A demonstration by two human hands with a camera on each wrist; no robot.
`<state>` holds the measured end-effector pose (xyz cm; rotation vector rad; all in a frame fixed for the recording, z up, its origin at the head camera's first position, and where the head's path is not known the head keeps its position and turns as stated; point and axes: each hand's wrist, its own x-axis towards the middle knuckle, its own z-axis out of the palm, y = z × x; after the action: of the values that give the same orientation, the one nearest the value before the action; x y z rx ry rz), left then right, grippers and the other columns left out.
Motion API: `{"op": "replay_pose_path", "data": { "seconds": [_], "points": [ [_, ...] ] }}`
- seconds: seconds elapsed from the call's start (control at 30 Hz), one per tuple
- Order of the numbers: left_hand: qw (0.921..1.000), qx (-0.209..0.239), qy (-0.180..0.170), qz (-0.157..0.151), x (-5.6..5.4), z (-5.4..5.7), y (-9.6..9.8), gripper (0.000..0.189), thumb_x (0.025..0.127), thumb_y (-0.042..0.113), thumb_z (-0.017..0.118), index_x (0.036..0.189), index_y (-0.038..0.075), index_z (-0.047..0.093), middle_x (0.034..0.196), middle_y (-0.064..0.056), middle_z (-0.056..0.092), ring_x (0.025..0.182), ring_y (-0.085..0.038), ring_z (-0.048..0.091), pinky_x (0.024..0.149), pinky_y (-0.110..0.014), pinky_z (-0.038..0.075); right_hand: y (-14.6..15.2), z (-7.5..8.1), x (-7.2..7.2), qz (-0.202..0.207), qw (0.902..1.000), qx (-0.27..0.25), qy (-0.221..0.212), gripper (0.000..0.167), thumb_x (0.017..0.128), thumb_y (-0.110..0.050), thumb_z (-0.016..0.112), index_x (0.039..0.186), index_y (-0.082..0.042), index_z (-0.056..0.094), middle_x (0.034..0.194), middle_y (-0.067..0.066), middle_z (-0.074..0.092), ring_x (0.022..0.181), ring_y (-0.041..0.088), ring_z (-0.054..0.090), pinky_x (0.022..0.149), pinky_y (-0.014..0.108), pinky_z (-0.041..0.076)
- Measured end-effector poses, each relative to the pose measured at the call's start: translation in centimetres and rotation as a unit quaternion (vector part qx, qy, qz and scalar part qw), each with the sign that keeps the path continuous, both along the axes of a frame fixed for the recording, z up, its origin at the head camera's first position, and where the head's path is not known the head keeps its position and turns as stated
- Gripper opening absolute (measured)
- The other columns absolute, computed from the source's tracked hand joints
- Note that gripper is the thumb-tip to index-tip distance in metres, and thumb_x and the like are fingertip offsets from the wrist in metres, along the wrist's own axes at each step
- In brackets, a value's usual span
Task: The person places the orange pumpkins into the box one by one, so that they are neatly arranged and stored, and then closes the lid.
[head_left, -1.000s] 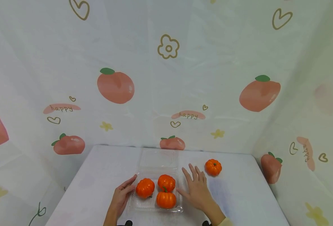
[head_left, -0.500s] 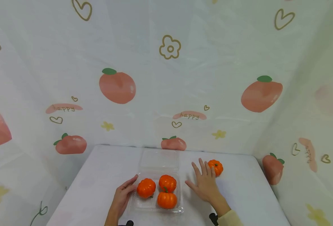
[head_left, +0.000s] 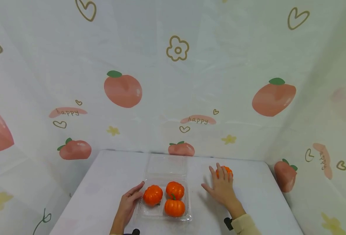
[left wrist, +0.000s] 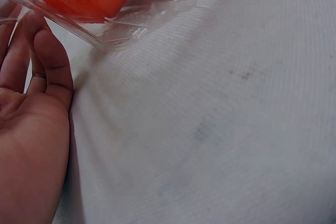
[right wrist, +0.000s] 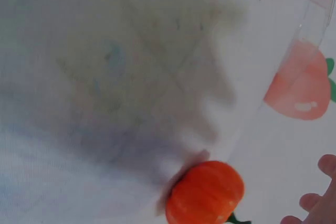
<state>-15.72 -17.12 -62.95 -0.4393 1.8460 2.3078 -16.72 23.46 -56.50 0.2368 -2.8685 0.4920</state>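
Observation:
A clear plastic clamshell box (head_left: pixel 150 213) lies on the table with its lid (head_left: pixel 166 165) folded back. Inside it are three small orange pumpkins: one on the left (head_left: pixel 153 195), one at the back right (head_left: pixel 175 190) and one at the front right (head_left: pixel 174 208). My left hand (head_left: pixel 128 205) rests at the box's left side, its fingers (left wrist: pixel 51 51) touching the rim. Another pumpkin (right wrist: pixel 206 192) lies on the table to the right of the box. My right hand (head_left: pixel 223 189) is over it with spread fingers, partly hiding it in the head view; the right wrist view shows fingertips apart from it.
A white cloth covers the table (head_left: pixel 102 186). Behind and on both sides hangs a pale curtain (head_left: pixel 161 81) printed with peaches, hearts and flowers. The far table edge meets this curtain just behind the lid and the loose pumpkin.
My right hand has moved right and away from the box, from beside its right edge to over the loose pumpkin. The left hand and the pumpkins have stayed in place.

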Motion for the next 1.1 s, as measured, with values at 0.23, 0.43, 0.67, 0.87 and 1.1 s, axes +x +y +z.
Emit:
{"op": "replay_pose_path", "data": {
  "seconds": [0.23,0.43,0.67,0.87,1.1],
  "points": [
    [0.9999,-0.010,-0.002,0.000,0.0,-0.3,0.1,0.053,0.091,0.016,0.074,0.140,0.003,0.060,0.138,0.006,0.067,0.111,0.012,0.062,0.104,-0.017,0.051,2.1,-0.2,-0.9,-0.018,0.9998,-0.006,-0.004,0.083,0.088,-0.052,0.072,0.152,-0.008,0.043,0.160,0.027,0.027,0.145,0.054,0.024,0.113,0.079,0.016],
    [1.0000,-0.009,-0.002,0.003,-0.1,-0.2,0.1,0.052,0.091,0.016,0.073,0.140,0.003,0.060,0.139,0.003,0.067,0.114,0.010,0.062,0.103,-0.018,0.051,4.0,-0.3,-1.6,-0.035,0.9988,-0.011,-0.031,0.086,0.089,-0.052,0.071,0.155,-0.007,0.037,0.161,0.029,0.023,0.145,0.056,0.021,0.114,0.079,0.015],
    [0.9999,-0.008,-0.009,0.003,0.0,-0.2,0.0,0.052,0.091,0.015,0.073,0.140,0.002,0.060,0.138,0.003,0.068,0.114,0.009,0.063,0.103,-0.018,0.051,5.8,-0.2,-1.7,-0.039,0.9959,-0.042,-0.070,0.090,0.089,-0.049,0.072,0.155,-0.004,0.032,0.161,0.033,0.018,0.145,0.059,0.017,0.113,0.079,0.015],
    [0.9999,-0.010,-0.006,0.001,-0.1,-0.3,0.0,0.052,0.092,0.015,0.072,0.141,0.003,0.059,0.140,0.002,0.066,0.116,0.008,0.062,0.106,-0.022,0.049,6.6,-0.8,-2.0,-0.042,0.9941,-0.058,-0.081,0.096,0.085,-0.046,0.078,0.156,-0.003,0.029,0.160,0.034,0.017,0.142,0.060,0.020,0.110,0.080,0.022],
    [0.9999,-0.010,-0.002,0.000,-0.1,-0.2,0.0,0.052,0.092,0.016,0.073,0.141,0.003,0.059,0.140,0.003,0.066,0.114,0.010,0.062,0.105,-0.019,0.050,6.9,-1.4,-2.2,-0.042,0.9929,-0.059,-0.095,0.101,0.083,-0.044,0.081,0.156,-0.002,0.025,0.157,0.035,0.018,0.135,0.062,0.030,0.103,0.080,0.038]
  ]
}}
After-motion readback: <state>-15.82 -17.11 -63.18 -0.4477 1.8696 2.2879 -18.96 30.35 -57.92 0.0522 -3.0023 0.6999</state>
